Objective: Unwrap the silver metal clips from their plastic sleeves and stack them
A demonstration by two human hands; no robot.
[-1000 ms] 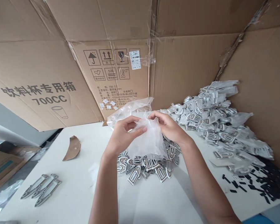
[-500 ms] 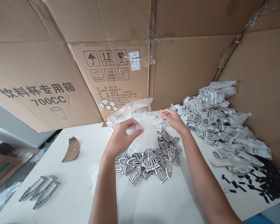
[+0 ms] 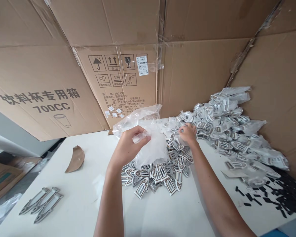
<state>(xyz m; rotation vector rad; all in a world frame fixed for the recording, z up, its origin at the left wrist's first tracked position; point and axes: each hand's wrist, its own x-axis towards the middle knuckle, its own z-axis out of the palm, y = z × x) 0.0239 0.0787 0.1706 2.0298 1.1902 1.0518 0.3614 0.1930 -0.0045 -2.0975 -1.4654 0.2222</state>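
Note:
My left hand (image 3: pixel 128 144) is closed in a pinch, thumb against fingertips, on a clear plastic bag (image 3: pixel 153 149). The bag hangs over a heap of loose grey-and-white arch-shaped pieces (image 3: pixel 160 172) with brown scroll patterns and slotted middles, hiding the back of the heap. To the right, my right hand (image 3: pixel 188 132) has its fingers curled together at the near left edge of a pile of similar pieces in clear bags (image 3: pixel 227 128). What its fingertips hold, if anything, I cannot make out.
Tall cardboard boxes (image 3: pixel 199 72) wall off the back and right of the white table (image 3: pixel 162 217). At left lie a curved brown scrap (image 3: pixel 75 159) and 3 grey pointed frames (image 3: pixel 43 202). Small black strips (image 3: pixel 283 196) are scattered at the right.
My right hand has moved right and slightly nearer, from beside the plastic bag to the edge of the bagged pile, its fingers curling. My left hand keeps its pinch in the same place.

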